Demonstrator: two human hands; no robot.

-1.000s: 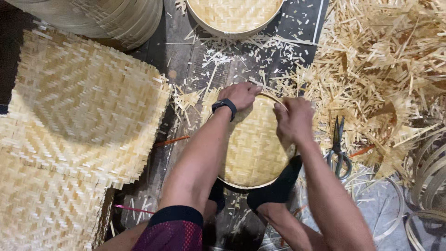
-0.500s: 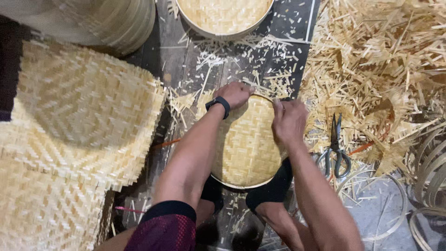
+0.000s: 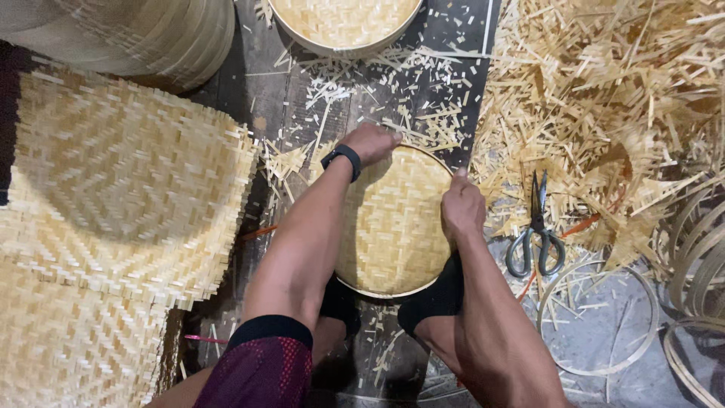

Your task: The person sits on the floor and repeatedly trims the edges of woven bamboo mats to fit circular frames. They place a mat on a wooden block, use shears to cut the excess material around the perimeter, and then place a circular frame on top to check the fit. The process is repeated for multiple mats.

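Note:
A round woven bamboo tray (image 3: 394, 227) lies on the dark floor between my feet in black socks. My left hand (image 3: 371, 143), with a black wristband on its wrist, presses on the tray's far rim at the upper left. On the right rim rests my right hand (image 3: 461, 208), fingers curled over the edge. Both hands grip the rim of the tray.
Black-handled scissors (image 3: 536, 230) lie to the right on bamboo offcuts (image 3: 604, 98). Square woven bamboo mats (image 3: 113, 211) are stacked at left. Another round tray (image 3: 343, 23) sits at the top, stacked trays (image 3: 151, 34) at upper left, thin bamboo hoops (image 3: 604, 317) at lower right.
My right hand has slid from the tray's far rim down along the right edge. The left hand stays on the far rim, and the view has shifted slightly.

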